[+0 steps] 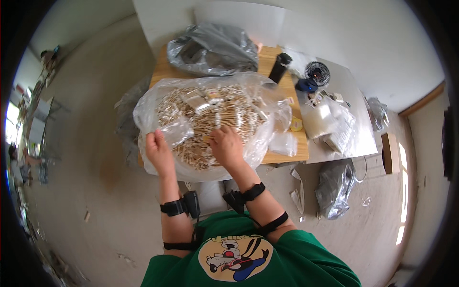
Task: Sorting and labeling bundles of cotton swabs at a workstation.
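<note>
A large clear plastic bag (pixel 143 112) lies spread on the wooden table, full of loose cotton swabs (pixel 229 115) with wooden sticks. At the bag's near left, my left hand (pixel 160 153) pinches a small clear plastic bag (pixel 178 131) between thumb and fingers. Just right of it, my right hand (pixel 226 145) is over the swabs with its fingers curled together. What those fingers hold, if anything, is hidden beneath them. Small clear packs (pixel 196 100) rest on top of the heap, toward its far side.
Behind the heap is a grey plastic bag (pixel 210 50). A black bottle (pixel 280 68) stands at the table's far right. A side table (pixel 356 129) on the right holds a small fan (pixel 317 73) and plastic-wrapped items (pixel 319 120). Another grey bag (pixel 336 188) sits on the floor.
</note>
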Action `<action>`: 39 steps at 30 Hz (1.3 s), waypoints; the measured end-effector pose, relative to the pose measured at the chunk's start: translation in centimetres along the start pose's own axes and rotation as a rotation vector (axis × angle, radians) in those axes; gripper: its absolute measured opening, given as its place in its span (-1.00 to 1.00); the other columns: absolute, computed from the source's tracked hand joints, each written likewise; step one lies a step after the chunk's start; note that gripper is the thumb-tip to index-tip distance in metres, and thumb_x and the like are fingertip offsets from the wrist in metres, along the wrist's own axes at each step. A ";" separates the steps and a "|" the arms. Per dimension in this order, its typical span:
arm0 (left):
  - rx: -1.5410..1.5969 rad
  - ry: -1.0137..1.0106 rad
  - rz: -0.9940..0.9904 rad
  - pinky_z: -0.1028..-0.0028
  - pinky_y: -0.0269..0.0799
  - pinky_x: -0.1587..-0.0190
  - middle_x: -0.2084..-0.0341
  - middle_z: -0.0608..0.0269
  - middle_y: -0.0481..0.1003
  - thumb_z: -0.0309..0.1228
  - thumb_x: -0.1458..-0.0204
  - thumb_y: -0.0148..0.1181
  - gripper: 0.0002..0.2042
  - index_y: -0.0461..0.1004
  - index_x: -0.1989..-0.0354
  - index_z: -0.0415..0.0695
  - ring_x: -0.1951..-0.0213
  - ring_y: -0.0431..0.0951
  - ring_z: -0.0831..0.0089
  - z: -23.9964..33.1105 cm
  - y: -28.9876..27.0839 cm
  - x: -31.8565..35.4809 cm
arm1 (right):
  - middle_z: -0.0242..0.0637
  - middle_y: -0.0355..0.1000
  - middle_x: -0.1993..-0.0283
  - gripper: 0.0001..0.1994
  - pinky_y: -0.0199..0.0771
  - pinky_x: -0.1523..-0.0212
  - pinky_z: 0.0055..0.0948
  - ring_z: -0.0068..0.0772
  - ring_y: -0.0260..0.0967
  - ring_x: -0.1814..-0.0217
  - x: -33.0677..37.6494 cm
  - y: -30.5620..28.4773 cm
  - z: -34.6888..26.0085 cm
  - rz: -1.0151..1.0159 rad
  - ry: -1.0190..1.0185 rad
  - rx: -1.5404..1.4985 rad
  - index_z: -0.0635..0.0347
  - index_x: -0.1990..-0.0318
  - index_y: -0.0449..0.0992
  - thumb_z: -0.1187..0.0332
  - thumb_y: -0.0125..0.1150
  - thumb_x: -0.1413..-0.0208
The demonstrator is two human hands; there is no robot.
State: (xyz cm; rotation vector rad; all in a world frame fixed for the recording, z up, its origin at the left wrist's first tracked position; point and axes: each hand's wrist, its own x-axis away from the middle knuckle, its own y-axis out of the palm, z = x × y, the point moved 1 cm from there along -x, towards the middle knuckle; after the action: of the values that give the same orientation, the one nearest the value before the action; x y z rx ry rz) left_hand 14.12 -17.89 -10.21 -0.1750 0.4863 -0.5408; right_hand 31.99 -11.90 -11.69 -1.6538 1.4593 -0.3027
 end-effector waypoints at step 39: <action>-0.623 0.661 -1.094 -0.02 -0.10 -0.25 -0.31 -0.07 -0.09 -0.08 -0.15 -0.13 -0.42 0.03 -0.30 -0.09 -0.33 -0.15 -0.04 3.4 28.5 24.5 | -0.28 0.39 0.47 -0.80 0.41 0.52 -0.49 -0.50 0.37 0.54 2.8 -11.4 32.2 0.343 0.631 -0.598 0.30 0.17 0.42 0.49 0.18 -0.03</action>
State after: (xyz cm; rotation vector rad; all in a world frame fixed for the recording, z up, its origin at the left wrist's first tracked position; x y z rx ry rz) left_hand 46.91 -6.72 -25.08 -0.9038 1.2098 -1.5290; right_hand 62.45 -0.98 -23.04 -1.7977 2.4600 -0.2119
